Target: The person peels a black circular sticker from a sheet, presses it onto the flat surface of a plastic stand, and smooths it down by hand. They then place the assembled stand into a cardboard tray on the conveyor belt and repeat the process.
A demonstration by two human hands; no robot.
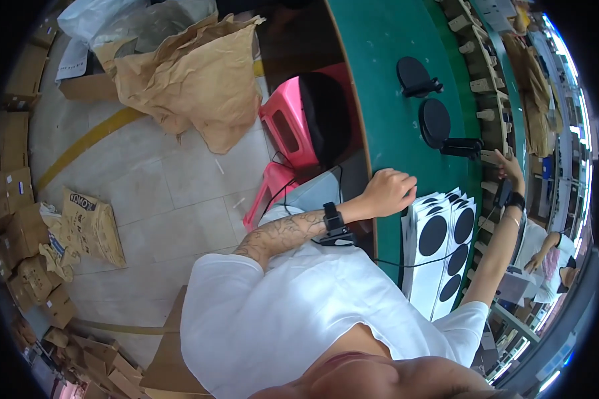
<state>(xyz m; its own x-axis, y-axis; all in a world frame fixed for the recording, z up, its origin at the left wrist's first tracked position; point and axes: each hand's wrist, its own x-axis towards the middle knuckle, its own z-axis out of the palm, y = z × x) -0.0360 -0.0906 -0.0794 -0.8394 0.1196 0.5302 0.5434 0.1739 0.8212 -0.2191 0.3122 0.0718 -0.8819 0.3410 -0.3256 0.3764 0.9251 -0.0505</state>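
My left hand (389,191) is curled into a loose fist over the near edge of the green table (393,120). Nothing shows sticking out of its fingers. Just beside it lies a stack of white sheets (416,276) bearing black round pads (432,236). Farther right, my right hand (509,167) reaches over the table's far side with its fingers apart, close to a row of pale blocks (487,114). Two black round bases with hinged arms, one farther (414,74) and one nearer (435,122), rest on the table. A black strap device sits on each wrist.
Pink stools (289,126) stand left of the table, one with a black cushion. A large brown paper sack (186,80) and a smaller sack (90,226) lie on the tiled floor. Cartons (16,139) line the far left. A black cable (406,266) crosses the sheets. Another person (546,259) is at right.
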